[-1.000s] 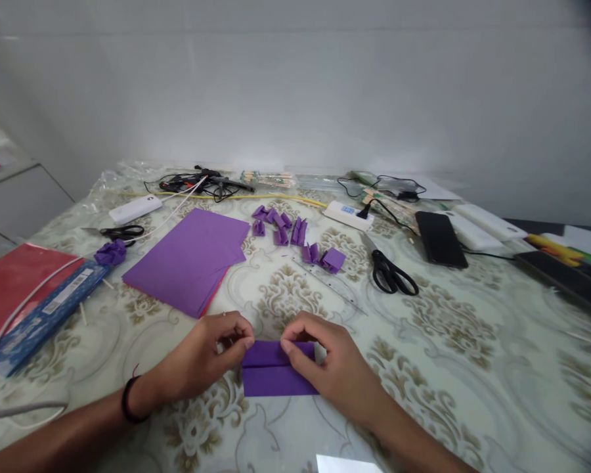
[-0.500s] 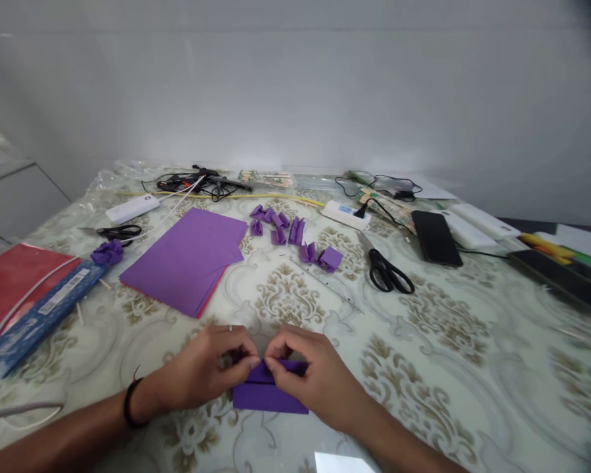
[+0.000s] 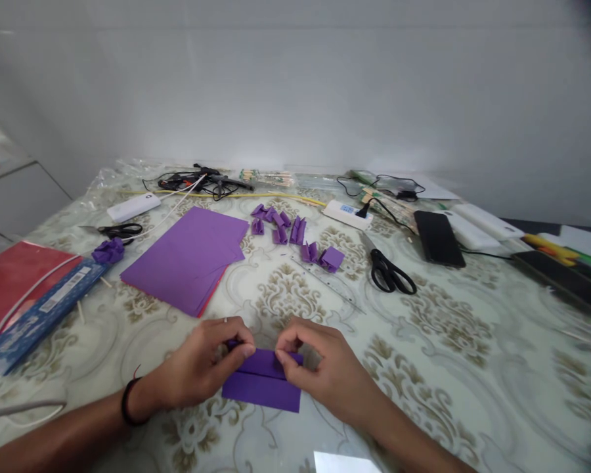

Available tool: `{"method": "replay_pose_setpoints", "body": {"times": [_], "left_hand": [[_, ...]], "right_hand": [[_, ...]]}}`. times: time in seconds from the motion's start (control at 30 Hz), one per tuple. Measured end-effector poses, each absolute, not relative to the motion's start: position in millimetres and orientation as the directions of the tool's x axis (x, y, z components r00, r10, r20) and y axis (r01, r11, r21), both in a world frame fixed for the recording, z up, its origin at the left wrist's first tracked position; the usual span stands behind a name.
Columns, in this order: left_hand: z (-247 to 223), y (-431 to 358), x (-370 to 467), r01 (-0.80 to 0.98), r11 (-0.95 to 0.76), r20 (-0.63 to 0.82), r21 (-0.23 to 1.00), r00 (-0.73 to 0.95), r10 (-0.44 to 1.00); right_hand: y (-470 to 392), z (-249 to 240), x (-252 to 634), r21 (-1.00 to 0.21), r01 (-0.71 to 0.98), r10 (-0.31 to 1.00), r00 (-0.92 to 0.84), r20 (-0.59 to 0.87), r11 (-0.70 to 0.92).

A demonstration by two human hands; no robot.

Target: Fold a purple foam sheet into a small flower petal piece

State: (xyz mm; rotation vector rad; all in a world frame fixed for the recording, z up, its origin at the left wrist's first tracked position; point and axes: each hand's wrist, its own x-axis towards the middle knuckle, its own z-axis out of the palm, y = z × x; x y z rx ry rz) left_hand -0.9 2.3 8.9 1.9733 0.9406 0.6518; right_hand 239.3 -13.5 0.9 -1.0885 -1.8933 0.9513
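At the clock's centre, a folded purple paper [image 3: 261, 391] was set on a patterned table [image 3: 423, 394], a crease running along it. Its far edge was pinched between thumb and forefinger by the left hand [image 3: 204, 361], coming in from 9 o'clock, and by the right hand [image 3: 325, 371], from 3 o'clock. The two hands were kept slightly apart; the grip was probably placed there so the fold could be held even.

At 11 o'clock, loose purple sheets [image 3: 184, 256] were stacked, perhaps to be within easy reach. Between 1 and 2 o'clock, scissors [image 3: 390, 270] were laid with their handles turned toward the person, as if for ready grasping. Near 1 o'clock, what seemed a clear ruler [image 3: 331, 286] was left flat, and beyond it small folded purple pieces [image 3: 280, 231] were grouped, apparently to be kept out of the working space.

At 10 o'clock, red paper [image 3: 17, 282] was seemingly enclosed in a glossy packet with a blue band [image 3: 49, 315]; a crumpled purple scrap [image 3: 108, 251] was seen by its far corner.

Farthest, at 12 o'clock, thin sticks [image 3: 266, 178] appeared to be held in clear wrapping, before a grey wall [image 3: 295, 92].
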Motion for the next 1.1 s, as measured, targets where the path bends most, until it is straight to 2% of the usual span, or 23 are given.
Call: {"method": "replay_pose_setpoints", "body": {"times": [0.3,0.57,0.83,1.1], "left_hand": [[13,3,-4,0.367,-0.344,0.119,0.864,0.515,0.849],[8,7,-4,0.398,-0.303,0.092,0.866,0.468,0.879],[5,3,1,0.426,-0.388,0.093,0.817,0.567,0.819],[7,4,2,0.428,-0.396,0.073,0.813,0.6,0.797]], "right_hand": [[-5,18,255,-0.839,0.37,0.897,-0.347,0.274,0.399],[-3,15,259,-0.838,0.398,0.924,-0.247,0.293,0.372],[-12,-2,236,-0.853,0.356,0.886,-0.402,0.229,0.382],[-15,-5,233,-0.859,0.364,0.876,-0.448,0.179,0.361]]}}
